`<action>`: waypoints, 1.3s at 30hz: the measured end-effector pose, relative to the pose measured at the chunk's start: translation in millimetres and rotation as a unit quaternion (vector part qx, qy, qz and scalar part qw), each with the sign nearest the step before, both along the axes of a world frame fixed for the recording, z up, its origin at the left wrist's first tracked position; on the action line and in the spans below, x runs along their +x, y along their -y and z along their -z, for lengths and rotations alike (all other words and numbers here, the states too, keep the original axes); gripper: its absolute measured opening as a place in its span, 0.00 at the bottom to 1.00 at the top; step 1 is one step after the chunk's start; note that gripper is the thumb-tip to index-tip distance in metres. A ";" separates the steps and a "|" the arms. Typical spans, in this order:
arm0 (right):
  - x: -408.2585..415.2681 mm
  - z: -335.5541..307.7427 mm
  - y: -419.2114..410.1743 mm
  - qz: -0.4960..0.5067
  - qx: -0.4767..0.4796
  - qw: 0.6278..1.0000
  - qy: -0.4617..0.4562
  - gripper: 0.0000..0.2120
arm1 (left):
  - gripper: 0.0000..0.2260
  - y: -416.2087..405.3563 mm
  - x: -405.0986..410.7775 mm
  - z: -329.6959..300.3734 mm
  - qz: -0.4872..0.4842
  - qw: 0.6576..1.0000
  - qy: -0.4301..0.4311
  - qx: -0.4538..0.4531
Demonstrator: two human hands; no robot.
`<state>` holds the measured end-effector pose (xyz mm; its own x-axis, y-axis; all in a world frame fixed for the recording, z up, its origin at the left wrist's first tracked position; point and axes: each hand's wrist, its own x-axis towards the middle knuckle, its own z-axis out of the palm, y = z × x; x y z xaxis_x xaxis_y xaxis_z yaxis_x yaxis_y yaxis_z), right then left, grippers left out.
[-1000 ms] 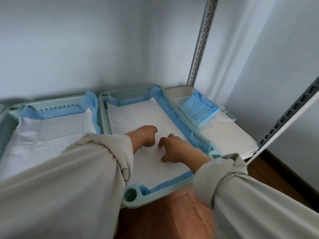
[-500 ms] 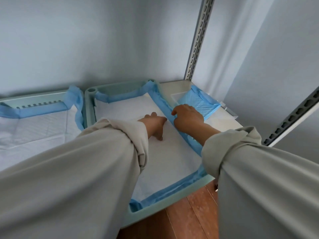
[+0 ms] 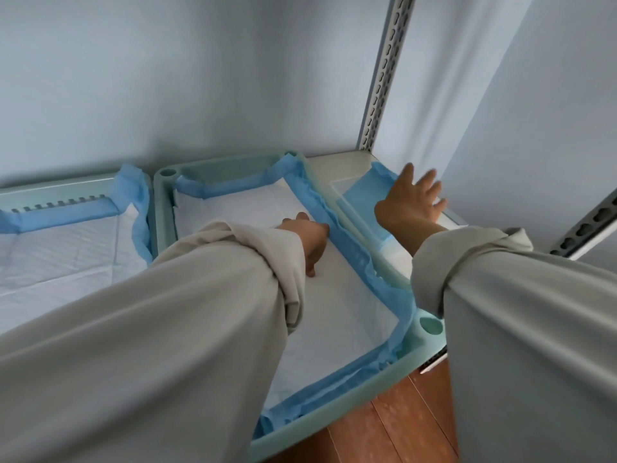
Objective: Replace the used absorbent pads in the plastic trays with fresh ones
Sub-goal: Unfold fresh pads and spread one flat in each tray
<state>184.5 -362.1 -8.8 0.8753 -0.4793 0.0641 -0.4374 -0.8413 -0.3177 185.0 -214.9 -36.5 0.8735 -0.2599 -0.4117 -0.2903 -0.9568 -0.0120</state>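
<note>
Right hand (image 3: 411,202) spread, seemingly over folded pads (image 3: 362,192)

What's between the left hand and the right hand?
In the head view, the pad's blue edge and the tray's right rim lie between left hand and right hand.

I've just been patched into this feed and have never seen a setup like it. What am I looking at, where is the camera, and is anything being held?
There is no machine: a person wears a camera on the head, looking down at both arms. Two pale green trays sit side by side on a shelf, the left tray and the right tray, each lined with a white, blue-edged pad. The left hand rests on the right tray's pad. The right hand, its fingers spread, reaches over a pack of folded blue pads. Neither hand holds anything.
</note>
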 end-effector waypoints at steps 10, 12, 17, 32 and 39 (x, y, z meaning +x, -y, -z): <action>-0.5 1.8 -2.7 -0.006 0.055 0.990 0.130 0.13 | 0.37 -1.4 2.3 6.9 0.002 1.000 0.020 -0.020; -6.7 -7.0 -7.6 0.018 0.081 0.973 0.213 0.13 | 0.35 -6.5 -3.9 6.2 -0.003 0.999 0.026 -0.038; -25.0 -36.9 -30.7 0.002 0.130 0.946 0.298 0.11 | 0.30 -27.1 -37.7 6.0 -0.002 0.995 0.009 -0.096; -120.2 -85.9 -151.2 -0.170 0.184 0.934 0.256 0.09 | 0.27 -178.0 -146.6 -97.0 -0.110 0.981 0.093 -0.132; -156.0 -88.2 -228.3 -0.250 0.221 0.913 0.237 0.10 | 0.27 -247.6 -195.8 -104.1 -0.171 0.967 0.110 -0.156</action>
<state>28.5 -133.8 79.4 0.9161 -0.0987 0.3886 0.2398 -0.6419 -0.7283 -10.8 32.7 67.7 0.9878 -0.0218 -0.1539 0.0202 -0.9637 0.2663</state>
